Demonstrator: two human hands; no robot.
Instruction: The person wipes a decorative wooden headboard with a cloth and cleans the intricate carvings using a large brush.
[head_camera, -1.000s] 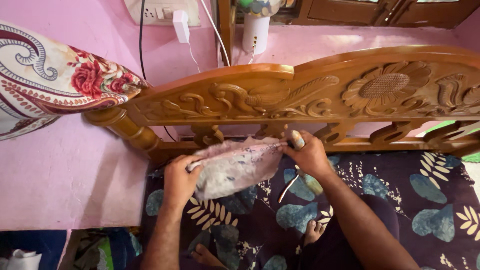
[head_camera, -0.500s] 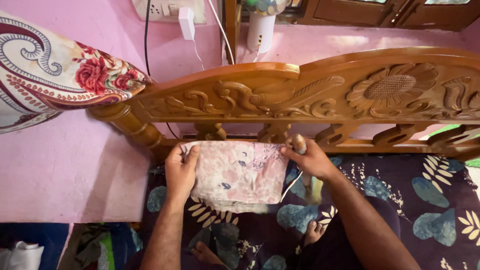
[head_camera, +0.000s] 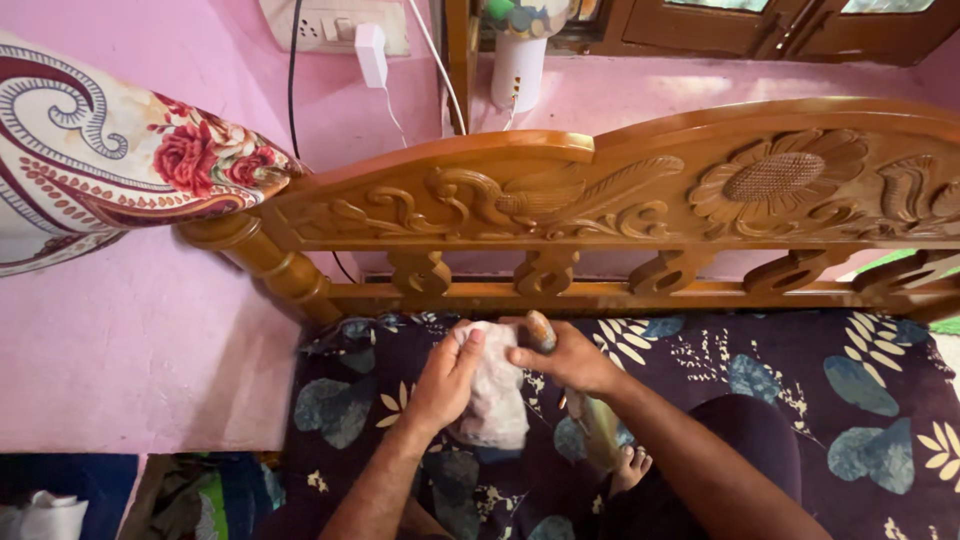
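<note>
Both hands meet over the bedsheet (head_camera: 800, 400) — left hand (head_camera: 447, 377) closed round the bunched cloth (head_camera: 495, 400), right hand (head_camera: 568, 360) pinching its edge beside a small tool (head_camera: 541, 330) — so the tool could slip free.

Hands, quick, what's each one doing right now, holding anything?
Left hand: closed on the bunched pale cloth.
Right hand: fingers closed around a slim handled tool, also touching the cloth.
</note>
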